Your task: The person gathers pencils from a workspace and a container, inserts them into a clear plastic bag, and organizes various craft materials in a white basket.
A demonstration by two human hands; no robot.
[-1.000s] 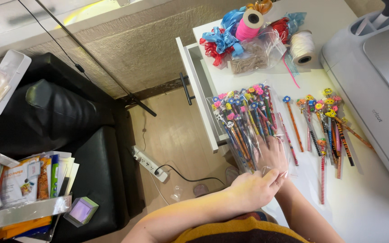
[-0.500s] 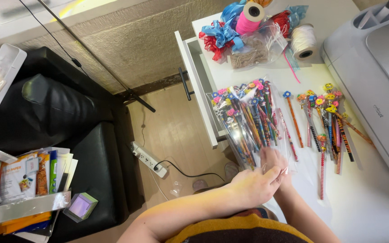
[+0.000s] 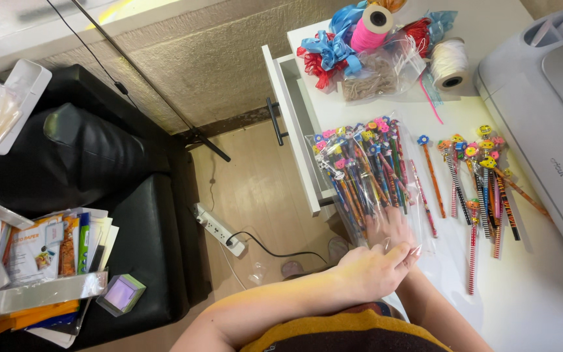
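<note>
A clear plastic bag [image 3: 360,169] stuffed with colourful pencils that have cartoon toppers lies on the white table [image 3: 542,293] near its left edge. My left hand [image 3: 373,267] rests over the bag's near end, fingers together, pinching the plastic. My right hand [image 3: 393,225] is mostly hidden beneath it. Its blurred fingers show at the bag's mouth among the pencil ends. A row of loose topped pencils [image 3: 483,176] lies fanned out just right of the bag.
Ribbons [image 3: 333,45], a pink spool [image 3: 369,26] and a white twine spool [image 3: 449,64] sit at the table's far end. A grey machine [image 3: 555,98] fills the right side. An open drawer [image 3: 294,111], a power strip [image 3: 216,228] and a black sofa [image 3: 99,163] lie left.
Both hands stay at the bag's near end. The right fingers have shifted a little within the bag's mouth, and the camera view has drifted slightly.
</note>
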